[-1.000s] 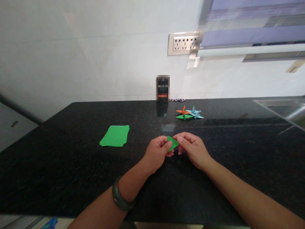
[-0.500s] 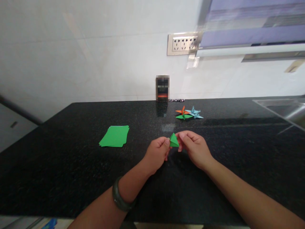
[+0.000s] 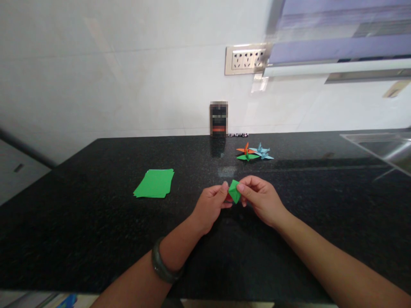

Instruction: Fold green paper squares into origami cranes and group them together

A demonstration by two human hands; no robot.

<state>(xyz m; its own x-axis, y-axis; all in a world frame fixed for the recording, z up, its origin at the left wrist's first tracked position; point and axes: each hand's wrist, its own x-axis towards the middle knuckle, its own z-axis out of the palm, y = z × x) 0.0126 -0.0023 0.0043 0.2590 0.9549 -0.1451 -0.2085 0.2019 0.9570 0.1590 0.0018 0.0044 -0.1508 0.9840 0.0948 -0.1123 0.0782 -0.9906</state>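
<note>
A black speckled stone counter (image 3: pixel 96 222) runs under a pale tiled wall with a socket plate (image 3: pixel 245 60) set into it; a steel sink (image 3: pixel 382 147) cuts in far to the right of the right hand (image 3: pixel 261 201). Both hands meet just above the counter; the left hand (image 3: pixel 210 207), a dark bangle (image 3: pixel 162 267) on its wrist, pinches one side of a small folded green paper (image 3: pixel 234 191) between thumb and forefinger, and the right hand pinches the other side, its remaining fingers curled under. The paper sits between the two sets of fingertips, held just clear of the stone, one corner pointing down; a trace of red shows behind it, too small to make out.

A flat stack of green sheets (image 3: pixel 154 183) lies to the left of the left hand and a little beyond it; three finished paper figures (image 3: pixel 253 152), orange, green and light blue, rest together well beyond the right hand, near a dark blurred object (image 3: pixel 218 119) standing against the wall.

The fold looks small and already layered, so it probably wants light, even pressure; edges matched corner to corner before any crease is pressed; the crease run from the middle outward with a fingernail; a grip close to the fold line, so the layers do not slip.
</note>
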